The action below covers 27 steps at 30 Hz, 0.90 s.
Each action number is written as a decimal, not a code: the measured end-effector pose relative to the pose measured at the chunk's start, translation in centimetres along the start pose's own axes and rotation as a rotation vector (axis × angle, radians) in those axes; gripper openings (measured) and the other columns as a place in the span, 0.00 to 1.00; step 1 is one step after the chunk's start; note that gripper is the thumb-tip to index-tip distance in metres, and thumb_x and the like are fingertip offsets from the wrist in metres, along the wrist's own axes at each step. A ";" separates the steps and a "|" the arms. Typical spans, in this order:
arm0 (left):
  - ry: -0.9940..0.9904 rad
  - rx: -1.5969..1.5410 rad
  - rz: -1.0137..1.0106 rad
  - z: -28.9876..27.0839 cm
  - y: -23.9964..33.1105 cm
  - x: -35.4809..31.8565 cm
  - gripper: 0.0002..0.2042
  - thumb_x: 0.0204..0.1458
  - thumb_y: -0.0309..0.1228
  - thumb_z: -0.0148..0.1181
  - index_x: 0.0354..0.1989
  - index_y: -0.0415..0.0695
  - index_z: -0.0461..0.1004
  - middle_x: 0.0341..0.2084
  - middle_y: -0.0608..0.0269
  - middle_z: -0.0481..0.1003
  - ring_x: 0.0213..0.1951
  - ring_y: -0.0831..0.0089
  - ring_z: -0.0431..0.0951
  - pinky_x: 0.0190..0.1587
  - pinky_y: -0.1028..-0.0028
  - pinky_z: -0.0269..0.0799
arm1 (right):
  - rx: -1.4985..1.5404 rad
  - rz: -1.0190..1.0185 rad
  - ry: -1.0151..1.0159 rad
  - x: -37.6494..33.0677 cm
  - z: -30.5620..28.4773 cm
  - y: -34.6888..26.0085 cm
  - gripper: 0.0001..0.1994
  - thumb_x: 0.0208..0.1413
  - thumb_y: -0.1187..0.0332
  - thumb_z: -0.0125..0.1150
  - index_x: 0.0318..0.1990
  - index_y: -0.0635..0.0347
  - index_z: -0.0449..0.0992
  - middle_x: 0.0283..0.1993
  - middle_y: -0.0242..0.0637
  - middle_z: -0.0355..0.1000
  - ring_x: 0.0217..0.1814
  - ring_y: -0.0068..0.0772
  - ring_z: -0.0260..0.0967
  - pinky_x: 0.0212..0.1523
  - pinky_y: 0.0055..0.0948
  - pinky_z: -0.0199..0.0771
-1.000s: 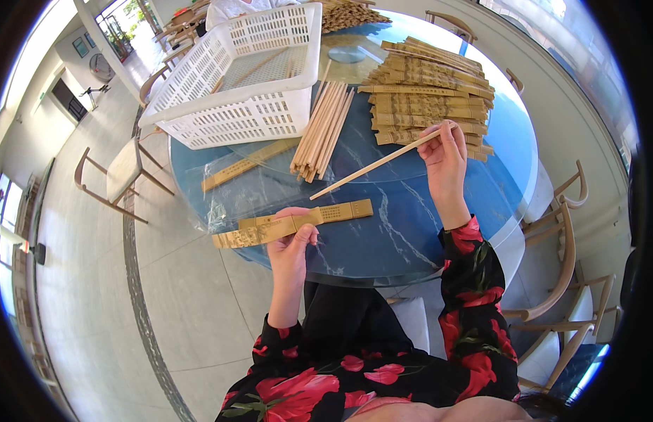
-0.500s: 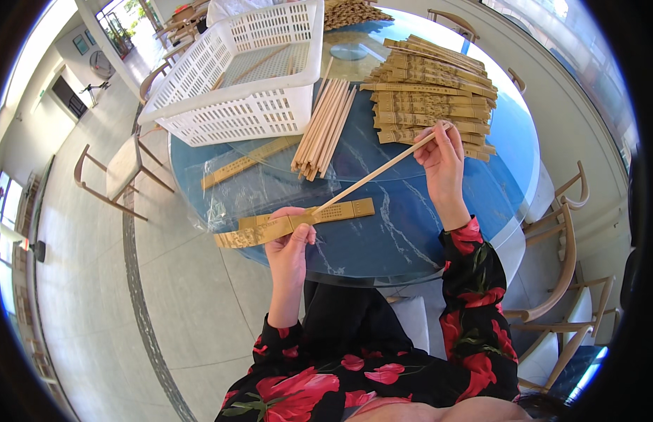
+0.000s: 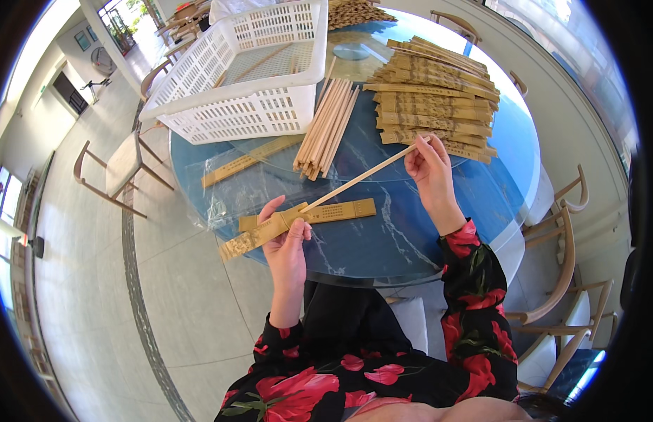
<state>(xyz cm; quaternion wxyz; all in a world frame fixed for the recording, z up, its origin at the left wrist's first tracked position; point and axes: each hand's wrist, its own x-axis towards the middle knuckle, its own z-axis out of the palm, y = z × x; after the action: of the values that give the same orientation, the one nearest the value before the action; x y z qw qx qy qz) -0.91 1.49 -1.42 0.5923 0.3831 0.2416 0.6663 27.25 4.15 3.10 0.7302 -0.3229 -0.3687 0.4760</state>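
My left hand (image 3: pixel 287 243) grips a tan paper chopstick sleeve (image 3: pixel 253 238) between thumb and fingers, just above the near table edge. A pair of pale wooden chopsticks (image 3: pixel 361 177) slants up from the sleeve's open end; whether it is one stick or two pressed together is hard to see. My right hand (image 3: pixel 432 169) pinches their far end. Under and beside my left hand lie flat paper sleeves (image 3: pixel 347 210). A bundle of loose chopsticks (image 3: pixel 327 130) rests beyond, toward the middle of the table.
A white slatted plastic basket (image 3: pixel 235 112) stands at the back left, with a few sticks inside. Filled sleeves (image 3: pixel 432 98) are piled at the right. Clear plastic film (image 3: pixel 231 186) and another sleeve (image 3: pixel 249 161) lie before the basket. Wooden chairs (image 3: pixel 126 165) surround the blue round table (image 3: pixel 404 243).
The chopsticks have slid further into the sleeve as my right hand moved left and slightly down. My left fingers have loosened a little, and the sleeve's far end has tilted lower.
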 end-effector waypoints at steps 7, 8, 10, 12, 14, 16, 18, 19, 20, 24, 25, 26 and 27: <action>0.000 0.022 -0.015 0.4 0.4 0.0 0.25 0.59 0.19 0.57 0.64 0.42 0.58 0.37 0.62 0.76 0.31 0.81 0.72 0.35 0.81 0.69 | 0.003 0.225 -0.148 -1.4 2.0 1.1 0.06 0.67 0.67 0.54 0.39 0.58 0.71 0.33 0.38 0.77 0.31 0.25 0.75 0.32 0.20 0.74; -0.002 0.027 -0.018 0.3 0.4 0.0 0.25 0.59 0.19 0.57 0.64 0.41 0.58 0.37 0.62 0.76 0.31 0.81 0.72 0.34 0.82 0.69 | -0.026 0.279 -0.200 -1.7 2.4 1.3 0.06 0.67 0.67 0.54 0.40 0.58 0.72 0.33 0.37 0.77 0.31 0.25 0.75 0.32 0.20 0.73; -0.012 0.050 -0.028 0.4 0.4 0.1 0.25 0.59 0.19 0.58 0.64 0.41 0.59 0.37 0.62 0.76 0.31 0.81 0.71 0.33 0.82 0.68 | -0.085 0.387 -0.302 -2.3 3.2 1.7 0.06 0.67 0.68 0.54 0.41 0.59 0.74 0.34 0.37 0.78 0.31 0.23 0.75 0.32 0.18 0.73; -0.029 0.077 -0.040 0.5 0.3 0.1 0.25 0.58 0.19 0.58 0.63 0.40 0.59 0.36 0.61 0.76 0.30 0.81 0.71 0.33 0.82 0.67 | -0.291 0.399 -0.499 -2.9 3.4 2.2 0.09 0.67 0.69 0.52 0.48 0.62 0.76 0.34 0.34 0.77 0.32 0.19 0.73 0.33 0.18 0.71; -0.047 0.095 -0.048 0.3 0.2 0.2 0.24 0.58 0.19 0.59 0.63 0.39 0.60 0.35 0.61 0.76 0.29 0.81 0.71 0.32 0.82 0.67 | -0.525 0.394 -0.671 -3.4 4.1 2.2 0.10 0.67 0.69 0.52 0.50 0.63 0.76 0.34 0.33 0.77 0.32 0.18 0.71 0.34 0.18 0.71; -0.052 0.098 -0.057 0.2 0.1 0.3 0.24 0.58 0.19 0.59 0.62 0.39 0.61 0.35 0.61 0.76 0.29 0.81 0.71 0.32 0.82 0.67 | -0.418 0.432 -0.658 -3.6 4.3 2.1 0.13 0.69 0.69 0.49 0.55 0.62 0.73 0.34 0.32 0.75 0.33 0.17 0.68 0.35 0.18 0.69; -0.044 0.091 -0.066 0.3 0.3 0.2 0.23 0.58 0.20 0.59 0.62 0.39 0.61 0.34 0.61 0.76 0.29 0.81 0.71 0.32 0.82 0.67 | -0.261 0.469 -0.589 -3.7 4.9 1.3 0.14 0.69 0.68 0.47 0.57 0.61 0.71 0.33 0.32 0.74 0.33 0.16 0.67 0.35 0.18 0.68; -0.035 0.083 -0.066 0.3 0.4 0.2 0.24 0.58 0.20 0.59 0.62 0.39 0.61 0.34 0.61 0.76 0.29 0.81 0.71 0.32 0.82 0.67 | -0.236 0.489 -0.565 -3.6 5.0 1.1 0.14 0.70 0.68 0.46 0.57 0.61 0.71 0.33 0.32 0.73 0.33 0.16 0.66 0.36 0.17 0.67; -0.026 0.076 -0.066 0.4 0.5 0.2 0.24 0.58 0.20 0.59 0.62 0.40 0.61 0.34 0.61 0.76 0.29 0.81 0.71 0.32 0.82 0.67 | -0.210 0.510 -0.542 -3.4 4.9 1.0 0.13 0.70 0.67 0.46 0.57 0.61 0.70 0.33 0.31 0.72 0.32 0.16 0.65 0.37 0.17 0.66; -0.008 -0.013 -0.100 0.2 0.4 0.3 0.24 0.58 0.21 0.59 0.63 0.41 0.61 0.34 0.62 0.76 0.29 0.81 0.71 0.32 0.82 0.67 | -0.267 0.471 -0.560 -2.9 4.1 0.4 0.11 0.69 0.67 0.47 0.54 0.61 0.69 0.31 0.30 0.70 0.33 0.16 0.64 0.38 0.16 0.65; -0.016 -0.027 -0.101 0.1 0.3 0.3 0.24 0.58 0.21 0.60 0.62 0.41 0.61 0.34 0.62 0.76 0.29 0.81 0.71 0.33 0.82 0.67 | -0.271 0.448 -0.578 -2.9 4.0 0.6 0.11 0.69 0.68 0.48 0.54 0.61 0.69 0.31 0.29 0.70 0.33 0.16 0.65 0.37 0.16 0.65; -0.023 -0.041 -0.102 0.0 0.3 0.3 0.24 0.58 0.21 0.60 0.62 0.40 0.61 0.34 0.62 0.76 0.29 0.80 0.71 0.33 0.82 0.67 | -0.276 0.425 -0.595 -2.9 3.9 0.9 0.11 0.69 0.68 0.48 0.54 0.61 0.69 0.30 0.29 0.70 0.33 0.16 0.65 0.37 0.16 0.64; -0.029 -0.055 -0.103 0.0 0.3 0.3 0.24 0.58 0.21 0.60 0.62 0.40 0.61 0.34 0.62 0.76 0.29 0.80 0.72 0.33 0.82 0.68 | -0.281 0.403 -0.613 -2.9 3.9 1.0 0.10 0.68 0.68 0.49 0.53 0.61 0.68 0.30 0.29 0.69 0.33 0.16 0.65 0.37 0.16 0.64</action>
<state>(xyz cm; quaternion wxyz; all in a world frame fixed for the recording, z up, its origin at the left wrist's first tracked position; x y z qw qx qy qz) -1.10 1.75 -1.12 0.6395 0.3635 0.2337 0.6358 22.65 2.24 3.59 0.4267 -0.3286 -0.5606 0.6290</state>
